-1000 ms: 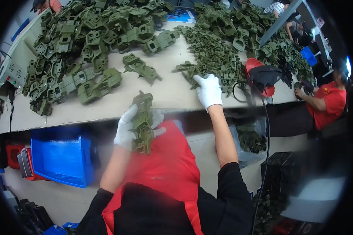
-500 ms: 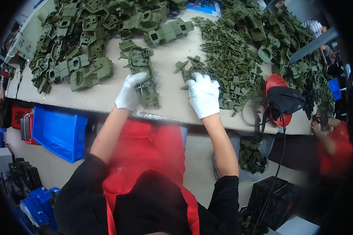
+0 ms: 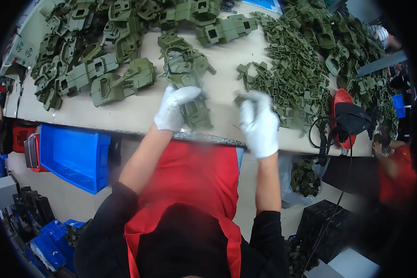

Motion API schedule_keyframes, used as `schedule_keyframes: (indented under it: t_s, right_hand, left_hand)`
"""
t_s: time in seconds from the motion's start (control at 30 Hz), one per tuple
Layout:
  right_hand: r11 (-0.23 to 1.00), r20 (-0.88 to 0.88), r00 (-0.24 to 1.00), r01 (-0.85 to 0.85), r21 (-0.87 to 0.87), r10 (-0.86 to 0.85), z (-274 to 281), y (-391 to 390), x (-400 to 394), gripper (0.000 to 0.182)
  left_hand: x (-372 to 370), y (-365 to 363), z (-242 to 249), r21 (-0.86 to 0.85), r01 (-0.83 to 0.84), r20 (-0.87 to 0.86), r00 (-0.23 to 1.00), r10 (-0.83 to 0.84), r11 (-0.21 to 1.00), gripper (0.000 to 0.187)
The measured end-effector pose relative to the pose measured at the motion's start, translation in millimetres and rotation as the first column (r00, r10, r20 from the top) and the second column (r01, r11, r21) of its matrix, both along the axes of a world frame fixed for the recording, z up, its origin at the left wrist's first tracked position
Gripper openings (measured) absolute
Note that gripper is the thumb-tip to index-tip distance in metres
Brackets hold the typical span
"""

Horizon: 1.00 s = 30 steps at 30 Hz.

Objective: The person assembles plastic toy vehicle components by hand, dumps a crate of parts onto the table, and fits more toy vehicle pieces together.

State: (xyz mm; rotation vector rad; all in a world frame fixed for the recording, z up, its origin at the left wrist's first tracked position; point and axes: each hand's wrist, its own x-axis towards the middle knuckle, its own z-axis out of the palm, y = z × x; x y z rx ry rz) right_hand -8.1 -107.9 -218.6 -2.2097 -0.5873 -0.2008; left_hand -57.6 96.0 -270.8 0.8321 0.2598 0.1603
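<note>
My left hand [image 3: 173, 109], in a white glove, is closed round the near end of an olive-green plastic vehicle body [image 3: 197, 111], which lies lengthwise near the table's front edge. Its far part spreads into a wider, open-framed section. To the right, my gloved right hand [image 3: 259, 125] is smeared by motion, with its fingers drawn together. A small dark-green plastic part [image 3: 239, 99] shows at its fingertips, its exact shape blurred. Just beyond that hand lies a heap of small green plastic parts [image 3: 282, 83].
Larger green vehicle bodies [image 3: 125, 81] are piled at left and back. More green parts [image 3: 329, 37] are heaped at back right. A red-and-black object [image 3: 345, 118] with a cable lies at right. Below the table's left side is a blue bin [image 3: 74, 157]. A co-worker's arm [image 3: 387, 160] appears far right.
My right hand has pulled back from the heap of small parts, with a small green part at its fingertips. My left hand keeps hold of the vehicle body. The whole view has shifted slightly.
</note>
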Motion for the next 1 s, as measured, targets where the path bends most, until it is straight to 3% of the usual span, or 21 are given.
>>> schedule_keyframes:
  t_s: [0.07,0.13,0.23,0.4,0.5,0.6,0.77,0.87,0.93,1.0]
  right_hand:
    - [0.987,0.092,0.986,-0.143,0.072,0.136,-11.3,14.7,-22.2,0.016]
    - [0.986,0.05,0.992,-0.123,0.11,0.119,-19.3,24.9,-34.3,0.017]
    - [0.993,0.051,0.998,-0.049,0.103,0.044,-28.2,32.0,-36.3,0.018]
    - [0.998,-0.02,0.999,0.046,0.044,-0.045,-20.1,39.3,-45.1,0.017]
    - [1.0,0.115,0.993,0.002,-0.006,-0.001,-20.5,43.0,-48.9,0.016]
    - [0.994,0.142,0.989,-0.027,-0.104,0.041,-18.7,47.0,-53.9,0.015]
    - [0.999,0.128,0.991,-0.041,-0.009,0.042,-25.9,48.4,-54.7,0.016]
    - [0.944,0.109,0.98,-0.125,-0.305,0.165,-18.0,50.9,-59.3,0.015]
    - [0.921,0.028,0.99,-0.121,-0.37,0.141,-13.7,51.3,-57.0,0.012]
    - [0.987,-0.205,0.971,-0.102,0.124,0.126,-15.6,43.6,-35.8,0.01]
  left_hand:
    - [0.8,-1.5,-2.5,0.06,-0.017,0.032,0.999,0.015,0.998,0.038]
    - [-1.1,-4.2,4.8,-0.003,-0.016,0.014,1.0,0.016,1.0,0.038]
    - [-2.6,-7.7,7.0,0.191,-0.006,0.018,1.0,0.003,0.982,0.039]
    - [-6.3,-12.1,3.1,0.14,-0.01,0.0,1.0,0.01,0.99,0.041]
    - [-12.7,-14.4,-1.4,0.122,-0.015,0.02,1.0,0.013,0.992,0.04]
    - [-20.0,-18.6,-2.3,0.108,-0.025,0.027,0.999,0.023,0.994,0.039]
    - [-29.3,-21.6,-6.4,0.132,-0.051,0.046,0.998,0.046,0.99,0.043]
    - [-28.1,-21.6,-8.5,0.113,-0.08,0.084,0.994,0.07,0.99,0.042]
    - [-29.8,-20.9,-7.4,0.129,-0.055,0.023,0.998,0.053,0.99,0.042]
    - [-30.2,-22.0,-4.4,0.16,-0.098,0.066,0.994,0.089,0.982,0.039]
